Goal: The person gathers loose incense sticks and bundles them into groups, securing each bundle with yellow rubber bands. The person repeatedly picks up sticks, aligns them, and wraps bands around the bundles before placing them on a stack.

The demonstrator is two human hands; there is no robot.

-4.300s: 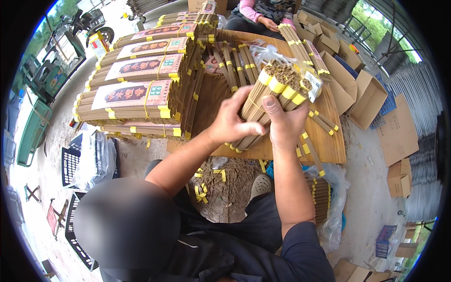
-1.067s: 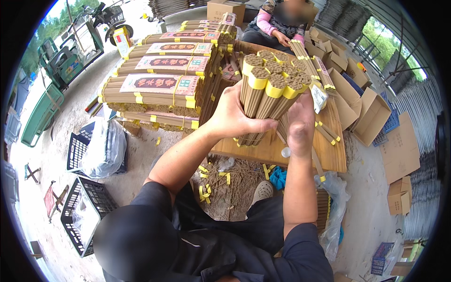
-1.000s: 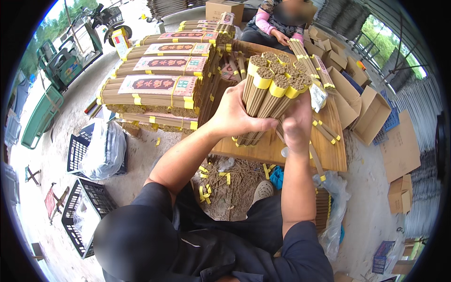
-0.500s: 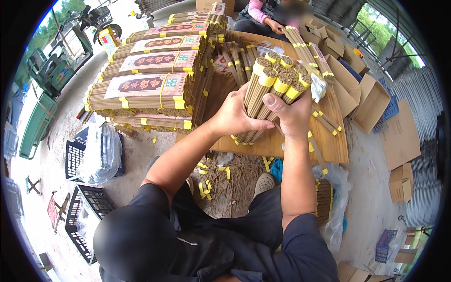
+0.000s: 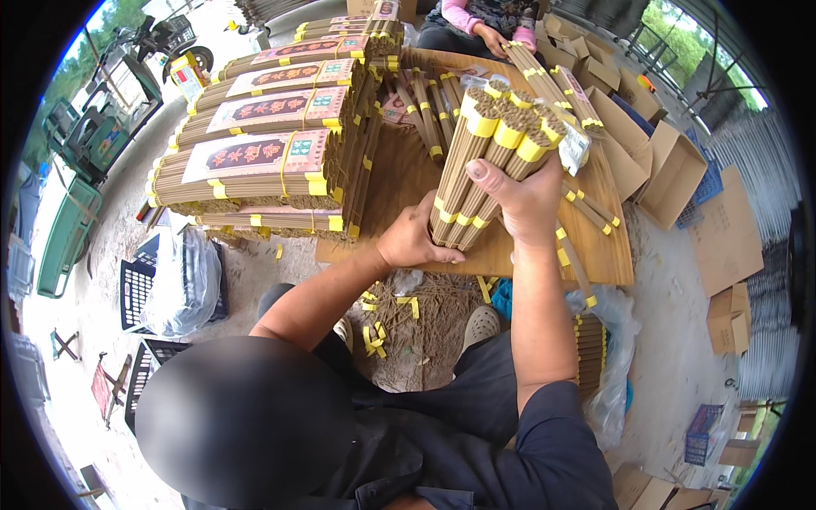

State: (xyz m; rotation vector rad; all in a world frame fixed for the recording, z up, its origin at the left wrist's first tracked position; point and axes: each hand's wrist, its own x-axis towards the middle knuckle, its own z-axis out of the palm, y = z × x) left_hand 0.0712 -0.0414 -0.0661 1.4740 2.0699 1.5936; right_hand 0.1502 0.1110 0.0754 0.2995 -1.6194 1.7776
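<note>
A cluster of several incense stick bundles (image 5: 478, 174), banded with yellow tape, stands tilted on the wooden table (image 5: 599, 259), leaning toward the upper right. My left hand (image 5: 411, 238) is curled round the cluster's lower left, thumb along its bottom end. Higher on the right side, my right hand (image 5: 534, 202) grips it with the thumb across the front; its other fingers are hidden behind. To the left rises a stack of labelled incense packs (image 5: 255, 161), tied with yellow bands. Loose incense bundles (image 5: 423, 110) lie behind the cluster, and another bundle (image 5: 575, 270) lies near the right forearm.
Across the table a co-worker's hand (image 5: 491, 39) touches more incense bundles. Open cardboard boxes (image 5: 671, 183) stand to the right. Dark plastic crates (image 5: 136, 293) and a clear plastic bag (image 5: 180, 285) sit on the left floor. Yellow tape scraps (image 5: 374, 340) lie between my feet.
My left hand has slid down the cluster to its lower end. The cluster stands more upright, showing more of its length and its lower yellow bands. My right hand still grips the upper side.
</note>
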